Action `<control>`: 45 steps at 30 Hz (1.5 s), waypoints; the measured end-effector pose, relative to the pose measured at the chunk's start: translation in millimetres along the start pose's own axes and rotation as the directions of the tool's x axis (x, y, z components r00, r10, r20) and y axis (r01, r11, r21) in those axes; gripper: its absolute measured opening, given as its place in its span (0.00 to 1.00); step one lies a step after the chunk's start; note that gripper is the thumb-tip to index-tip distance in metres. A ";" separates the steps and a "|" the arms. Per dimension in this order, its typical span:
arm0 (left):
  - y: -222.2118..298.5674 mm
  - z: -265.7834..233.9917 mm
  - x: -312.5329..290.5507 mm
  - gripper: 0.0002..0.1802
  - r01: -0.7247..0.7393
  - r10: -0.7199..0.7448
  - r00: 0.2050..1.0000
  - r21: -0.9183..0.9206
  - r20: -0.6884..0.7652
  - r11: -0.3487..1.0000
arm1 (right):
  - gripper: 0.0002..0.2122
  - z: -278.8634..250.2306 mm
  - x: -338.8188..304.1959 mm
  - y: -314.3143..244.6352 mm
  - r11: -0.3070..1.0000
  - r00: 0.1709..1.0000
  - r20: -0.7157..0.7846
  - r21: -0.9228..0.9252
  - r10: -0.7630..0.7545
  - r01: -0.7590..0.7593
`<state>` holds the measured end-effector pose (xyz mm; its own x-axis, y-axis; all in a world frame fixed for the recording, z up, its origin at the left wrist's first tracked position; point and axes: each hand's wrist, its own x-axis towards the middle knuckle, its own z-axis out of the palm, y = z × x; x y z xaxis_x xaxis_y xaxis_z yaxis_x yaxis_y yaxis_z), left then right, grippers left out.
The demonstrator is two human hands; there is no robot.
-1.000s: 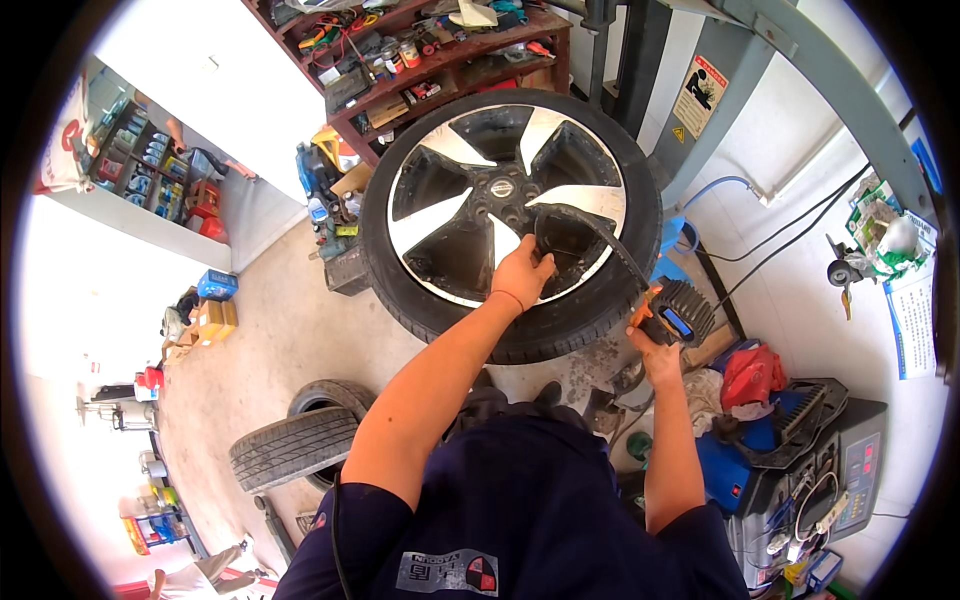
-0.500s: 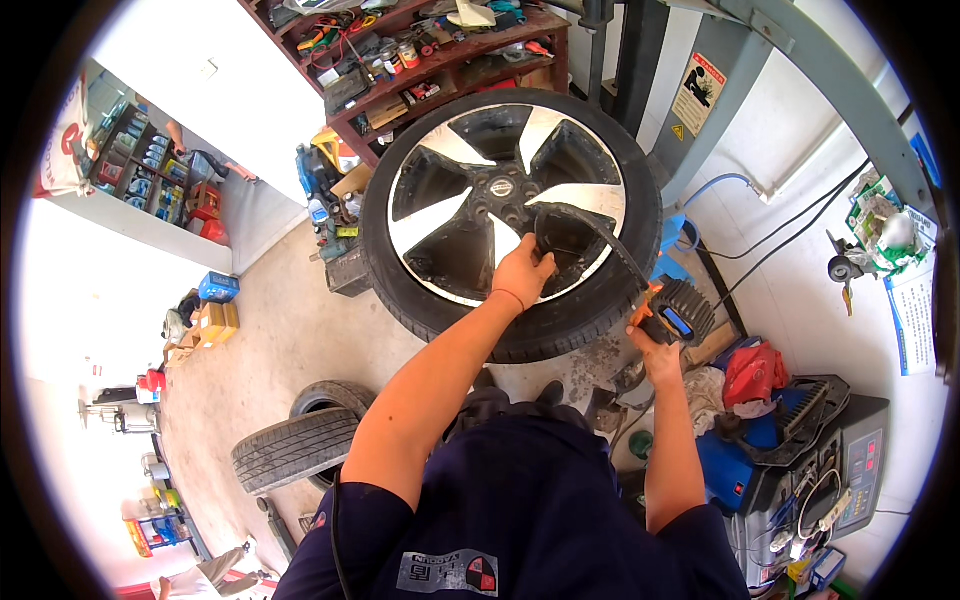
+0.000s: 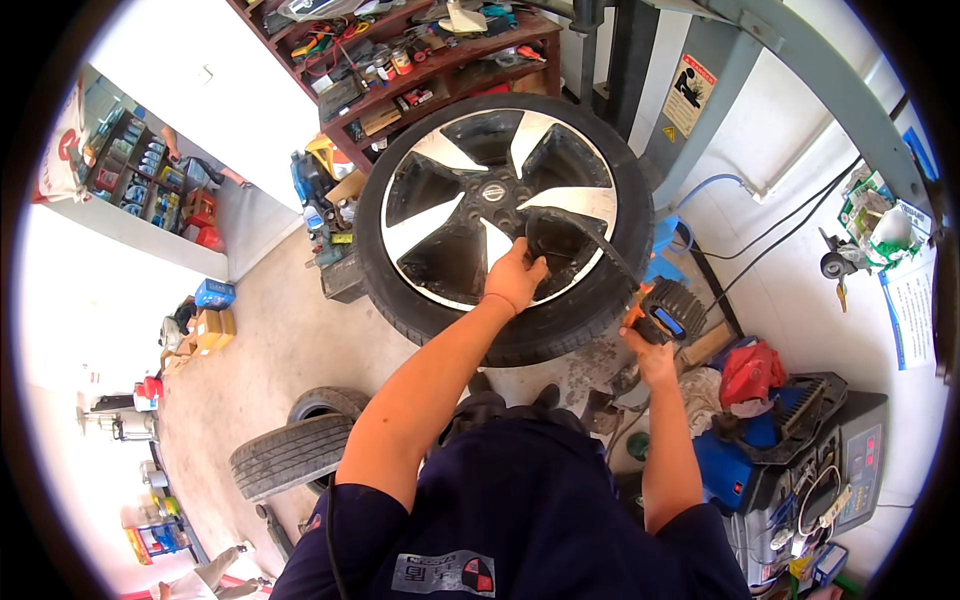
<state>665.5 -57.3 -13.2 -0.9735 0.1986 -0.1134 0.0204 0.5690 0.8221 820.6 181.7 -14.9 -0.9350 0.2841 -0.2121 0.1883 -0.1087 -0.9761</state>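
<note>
walls (image 3: 225, 140): white | floor (image 3: 270, 330): pale, stained | shelf unit (image 3: 465, 67): red-brown, cluttered | post (image 3: 737, 72): grey | light: glaring at left

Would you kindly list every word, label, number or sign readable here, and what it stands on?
I won't copy wording.
Warning sign, pictogram and lettering: grey post.
Yellow triangle: same post.
Round emblem: wheel hub.
Badge, lettering blurred: dark shirt.
Blue-edged sheet, too small to read: white wall.
Blue display, unreadable: black handheld device.
Others: too small.

We see matt rubber on the tyre (image 3: 590, 312), smooth, shiny metal on the wheel (image 3: 432, 228), ribbed, plastic-looking casing on the gauge (image 3: 678, 308), soft matt cloth on the shirt (image 3: 540, 500), worn wood on the shelf (image 3: 470, 62).
</note>
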 end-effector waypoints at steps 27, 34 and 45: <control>3.6 0.4 -2.3 0.16 -0.009 0.009 1.000 0.019 -0.017 1.000 | 0.14 -15.4 13.8 21.5 0.997 0.994 0.081 0.020 -0.071 0.069; 5.0 0.0 -2.2 0.16 0.010 -0.010 1.000 0.025 -0.006 1.000 | 0.13 -10.8 11.3 18.5 0.999 0.998 0.033 -0.005 -0.051 0.051; -4.0 3.4 -0.2 0.15 -0.022 0.022 0.997 0.008 -0.080 1.000 | 0.14 -5.4 7.8 9.8 0.999 0.999 0.033 -0.015 -0.036 0.036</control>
<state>666.4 -57.0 -18.4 -0.9879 0.1466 -0.0498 0.0434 0.5709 0.8199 816.8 188.0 -26.4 -0.9506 0.2561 -0.1752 0.1587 -0.0841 -0.9837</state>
